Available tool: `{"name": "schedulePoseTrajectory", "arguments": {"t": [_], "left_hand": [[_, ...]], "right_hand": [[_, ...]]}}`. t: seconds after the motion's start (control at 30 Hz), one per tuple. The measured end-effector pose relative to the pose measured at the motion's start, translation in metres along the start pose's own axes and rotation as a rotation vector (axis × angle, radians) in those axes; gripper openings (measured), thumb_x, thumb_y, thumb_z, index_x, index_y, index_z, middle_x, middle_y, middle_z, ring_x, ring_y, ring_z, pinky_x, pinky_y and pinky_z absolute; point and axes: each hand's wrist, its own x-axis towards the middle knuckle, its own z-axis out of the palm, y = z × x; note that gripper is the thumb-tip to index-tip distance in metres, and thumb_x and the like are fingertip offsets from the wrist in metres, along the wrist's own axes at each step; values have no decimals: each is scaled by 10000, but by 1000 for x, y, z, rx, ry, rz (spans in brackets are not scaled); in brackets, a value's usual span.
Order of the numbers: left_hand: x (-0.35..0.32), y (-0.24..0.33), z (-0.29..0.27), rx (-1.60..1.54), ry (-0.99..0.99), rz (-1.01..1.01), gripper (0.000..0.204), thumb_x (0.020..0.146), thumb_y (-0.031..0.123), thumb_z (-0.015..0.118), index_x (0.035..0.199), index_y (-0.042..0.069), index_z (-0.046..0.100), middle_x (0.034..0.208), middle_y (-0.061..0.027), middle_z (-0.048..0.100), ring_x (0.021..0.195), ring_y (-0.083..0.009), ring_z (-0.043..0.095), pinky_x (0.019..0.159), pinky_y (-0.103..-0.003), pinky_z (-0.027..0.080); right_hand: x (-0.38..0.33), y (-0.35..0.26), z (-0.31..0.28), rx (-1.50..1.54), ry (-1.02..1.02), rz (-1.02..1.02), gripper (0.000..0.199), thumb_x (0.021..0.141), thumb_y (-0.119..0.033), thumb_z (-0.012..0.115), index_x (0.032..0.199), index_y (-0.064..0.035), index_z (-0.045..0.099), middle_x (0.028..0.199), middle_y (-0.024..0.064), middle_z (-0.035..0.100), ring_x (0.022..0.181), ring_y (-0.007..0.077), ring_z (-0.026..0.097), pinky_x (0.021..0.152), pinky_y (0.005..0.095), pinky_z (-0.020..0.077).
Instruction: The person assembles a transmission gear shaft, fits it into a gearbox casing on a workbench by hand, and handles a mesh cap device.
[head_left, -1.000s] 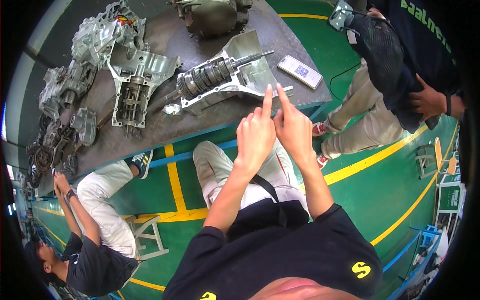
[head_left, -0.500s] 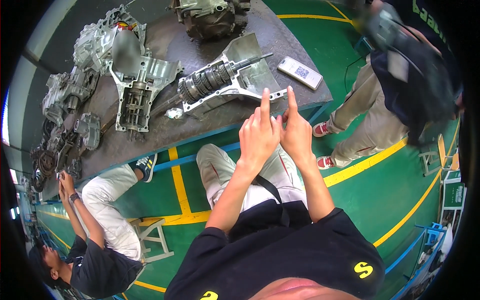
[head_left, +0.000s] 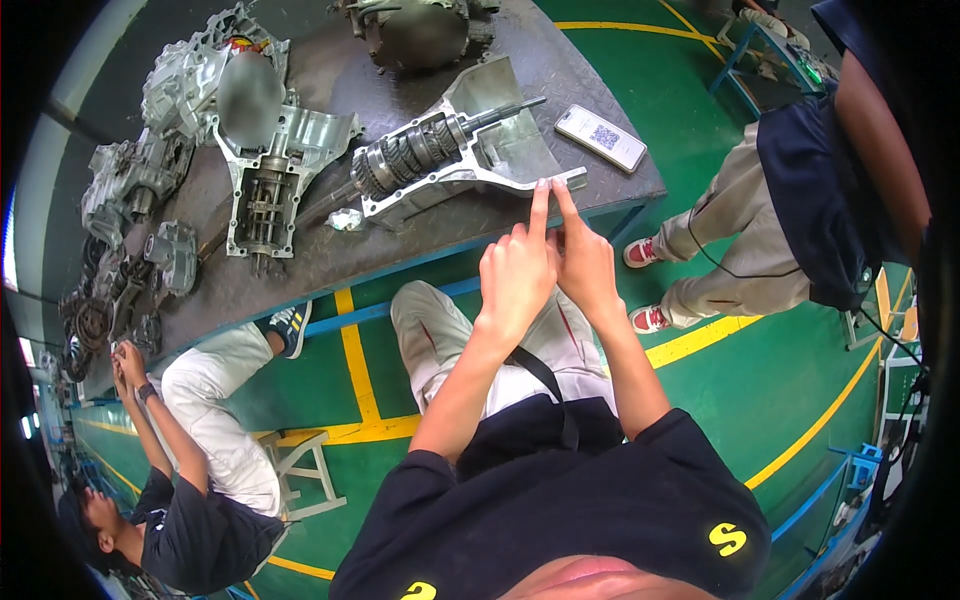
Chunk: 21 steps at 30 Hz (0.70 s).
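Head view, hands: The left hand (head_left: 515, 275) and right hand (head_left: 585, 265) are raised side by side, pressed together, each with a forefinger stretched up and the other fingers curled in; they hold nothing.
Head view, nearest part: The forefinger tips lie at the near edge of the gearbox half-case (head_left: 470, 150), a pale cast-metal shell lying open near the bench's front edge; whether they touch it cannot be told.
Head view, gear shaft: A gear shaft (head_left: 425, 150) of dark, ribbed steel rings lies in that case, its thin end pointing right.
Head view, bench: The bench (head_left: 400, 245) has a dark, dull, worn top with a blue front rim.
Head view, other castings: A second open housing (head_left: 265, 170) lies to the left, with a grey cover (head_left: 205, 80) behind it and dark greasy parts (head_left: 110, 290) crowding the left end.
Head view, phone: A phone (head_left: 601, 137), flat and white with a dark square pattern on its face, lies at the bench's right corner.
Head view, floor: The floor (head_left: 760, 370) is glossy green with yellow lines.
Head view, room: Bare bench top runs between the two housings; the front rim under the hands is unobstructed.
Head view, people: A seated person (head_left: 190, 480) is at lower left, a standing person (head_left: 800, 200) at right.
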Motion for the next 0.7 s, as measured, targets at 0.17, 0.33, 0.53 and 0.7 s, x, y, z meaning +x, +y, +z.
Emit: {"name": "schedulePoseTrajectory", "arguments": {"t": [0.17, 0.33, 0.53, 0.7], "left_hand": [[-2, -2, 0, -26, 74, 27, 694, 884, 172, 586, 1504, 88, 285, 793, -212, 654, 700, -407, 659, 628, -512, 538], [-6, -1, -4, -64, 217, 72, 682, 892, 188, 591, 1503, 90, 303, 763, -181, 642, 672, -395, 655, 611, -506, 538], [-8, -4, 6, 118, 121, 75, 667, 905, 207, 602, 1498, 83, 321, 710, -164, 634, 599, -340, 656, 539, -458, 541], [-5, -4, 6, 109, 111, 63, 648, 925, 214, 587, 1499, 88, 314, 707, -170, 637, 600, -347, 659, 539, -457, 541]], "right_hand": [[2, -3, 1, 18, 35, 0, 704, 837, -59, 587, 1494, -164, 358, 905, 184, 682, 710, 382, 657, 606, 460, 503], [7, -15, -13, 50, 73, 47, 741, 826, -79, 617, 1507, -162, 338, 895, 185, 682, 676, 381, 646, 578, 467, 495], [3, -4, 0, -6, 28, -23, 757, 815, -50, 604, 1513, -144, 327, 925, 217, 674, 664, 420, 626, 566, 473, 485], [4, 1, 5, 18, 41, -34, 748, 817, -41, 602, 1509, -141, 334, 949, 224, 674, 658, 416, 628, 559, 471, 486]]}}
